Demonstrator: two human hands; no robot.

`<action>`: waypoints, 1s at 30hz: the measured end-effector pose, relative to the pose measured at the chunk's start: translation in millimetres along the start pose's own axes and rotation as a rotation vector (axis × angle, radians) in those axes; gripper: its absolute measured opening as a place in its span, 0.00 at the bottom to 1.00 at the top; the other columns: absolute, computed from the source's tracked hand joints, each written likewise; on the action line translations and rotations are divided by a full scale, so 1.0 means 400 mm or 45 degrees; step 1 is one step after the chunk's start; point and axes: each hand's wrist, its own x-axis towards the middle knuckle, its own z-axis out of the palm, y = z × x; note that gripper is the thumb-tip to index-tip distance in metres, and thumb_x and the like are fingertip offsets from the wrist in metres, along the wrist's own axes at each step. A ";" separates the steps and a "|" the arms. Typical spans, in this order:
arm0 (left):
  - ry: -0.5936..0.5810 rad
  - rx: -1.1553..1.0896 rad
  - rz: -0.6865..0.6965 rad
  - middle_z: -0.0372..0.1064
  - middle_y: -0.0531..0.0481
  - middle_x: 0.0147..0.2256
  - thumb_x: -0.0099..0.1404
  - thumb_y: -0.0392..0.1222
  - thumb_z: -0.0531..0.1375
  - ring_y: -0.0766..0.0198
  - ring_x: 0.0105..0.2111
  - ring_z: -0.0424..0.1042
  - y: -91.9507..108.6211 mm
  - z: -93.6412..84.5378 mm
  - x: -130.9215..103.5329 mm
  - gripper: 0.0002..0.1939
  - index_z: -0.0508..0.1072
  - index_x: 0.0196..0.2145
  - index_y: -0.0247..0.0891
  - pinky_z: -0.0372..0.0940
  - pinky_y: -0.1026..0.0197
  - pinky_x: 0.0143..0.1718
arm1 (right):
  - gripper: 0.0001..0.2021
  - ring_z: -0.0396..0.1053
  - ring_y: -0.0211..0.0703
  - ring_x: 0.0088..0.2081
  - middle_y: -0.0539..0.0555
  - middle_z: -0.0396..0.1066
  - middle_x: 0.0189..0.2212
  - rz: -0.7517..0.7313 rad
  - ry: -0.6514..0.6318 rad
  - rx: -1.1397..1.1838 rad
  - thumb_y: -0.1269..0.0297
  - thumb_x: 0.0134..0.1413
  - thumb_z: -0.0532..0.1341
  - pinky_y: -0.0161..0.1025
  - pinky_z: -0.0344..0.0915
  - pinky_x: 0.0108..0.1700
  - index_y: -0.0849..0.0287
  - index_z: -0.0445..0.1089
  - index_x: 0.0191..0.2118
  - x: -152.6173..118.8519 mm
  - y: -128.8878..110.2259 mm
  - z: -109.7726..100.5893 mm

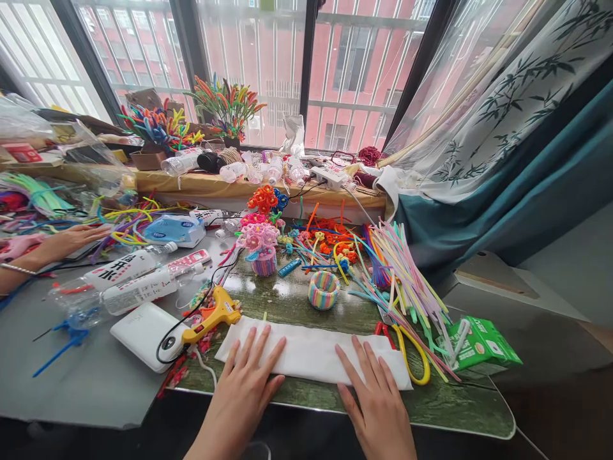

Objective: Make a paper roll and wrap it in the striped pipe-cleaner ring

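White, folded, cloth-like strip (310,358) flat at six o'clock; left hand (248,383) and right hand (377,397) pressing it, fingers spread, gripping nothing. Yellow plastic glue gun (221,312) close by at strip's ten o'clock; leftward slip might bump it, smearing glue.

Grn tbl (462,409), wht sheet (309,354) up front (scissors (428,368) alongside), striped cup (324,295), flower pot (264,263), pipe cleaners (407,271)
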 end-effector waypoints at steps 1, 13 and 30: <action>-0.003 0.005 0.002 0.58 0.49 0.66 0.71 0.50 0.52 0.49 0.63 0.61 -0.003 -0.001 0.002 0.29 0.55 0.68 0.55 0.58 0.49 0.59 | 0.29 0.59 0.56 0.65 0.52 0.54 0.68 -0.013 0.000 -0.003 0.48 0.68 0.50 0.57 0.66 0.58 0.42 0.46 0.71 0.001 0.002 -0.001; -0.209 -0.044 0.265 0.66 0.43 0.61 0.70 0.41 0.53 0.51 0.58 0.69 -0.067 -0.010 0.030 0.24 0.64 0.63 0.44 0.68 0.50 0.54 | 0.27 0.65 0.53 0.61 0.51 0.62 0.65 -0.111 -0.067 0.001 0.46 0.66 0.53 0.50 0.64 0.56 0.42 0.56 0.68 0.023 0.039 -0.024; 0.066 0.026 0.259 0.74 0.44 0.54 0.65 0.24 0.47 0.54 0.51 0.75 -0.089 -0.062 0.080 0.27 0.71 0.57 0.35 0.68 0.53 0.49 | 0.27 0.70 0.54 0.54 0.56 0.72 0.56 -0.132 -0.152 0.176 0.60 0.59 0.63 0.51 0.66 0.55 0.54 0.63 0.63 0.081 0.073 -0.071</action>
